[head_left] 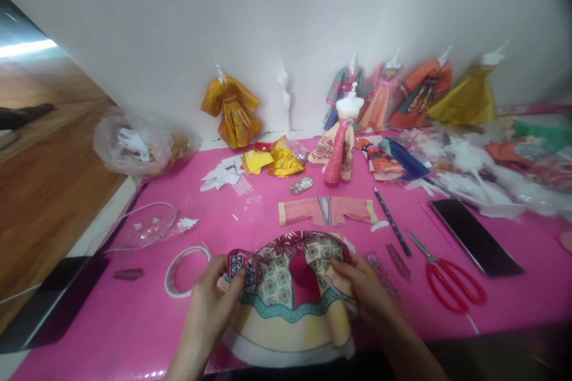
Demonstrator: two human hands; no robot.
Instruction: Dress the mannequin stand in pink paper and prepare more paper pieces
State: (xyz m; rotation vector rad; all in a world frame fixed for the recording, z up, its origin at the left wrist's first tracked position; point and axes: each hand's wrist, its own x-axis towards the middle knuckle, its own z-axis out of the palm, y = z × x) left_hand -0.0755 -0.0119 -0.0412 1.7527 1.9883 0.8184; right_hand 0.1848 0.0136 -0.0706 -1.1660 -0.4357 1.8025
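Note:
A patterned paper skirt piece (pixel 290 286) in cream, green and dark red lies curved at the near edge of the pink table (pixel 134 321). My left hand (pixel 212 297) pinches its left edge, fingers closed on the paper. At the right edge, my right hand (pixel 364 289) also has its fingers closed on the paper. A small pink paper jacket (pixel 328 211) lies flat just beyond the skirt. Left of my left hand sits a roll of clear tape (pixel 185 271).
Red-handled scissors (pixel 449 283), a dark pencil (pixel 393 221) and a black phone (pixel 476 237) lie to the right. A small mannequin in a pink dress (pixel 342 146) stands mid-table; several dressed paper dolls line the wall. Plastic bags (pixel 138 143) and paper scraps clutter the far left and right.

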